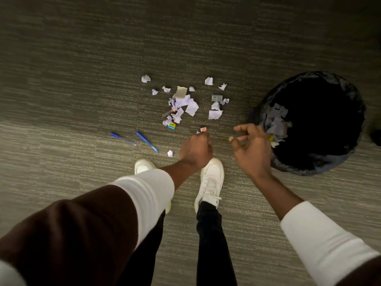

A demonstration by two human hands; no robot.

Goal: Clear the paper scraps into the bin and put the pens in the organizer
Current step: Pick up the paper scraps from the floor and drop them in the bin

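Torn white paper scraps (190, 107) lie scattered on the carpet ahead of my feet, with one stray scrap (170, 153) nearer me. Two blue pens (146, 141) (122, 138) lie to the left of the pile. A round bin with a black liner (350, 96) stands at the right and holds several scraps (277, 122). My left hand (195, 150) is low, with its fingers curled under, just below a small red-and-white item (203, 129). Whatever it may hold is hidden. My right hand (251, 145) hovers beside the bin's near rim, fingers apart and nothing in them.
A small clear plastic box (216, 97) and a beige pad (181, 92) sit among the scraps, with a yellow-and-blue item (172, 126) at the pile's near edge. My white shoes (210, 180) stand just behind my hands. Grey striped carpet (82, 79) extends all around.
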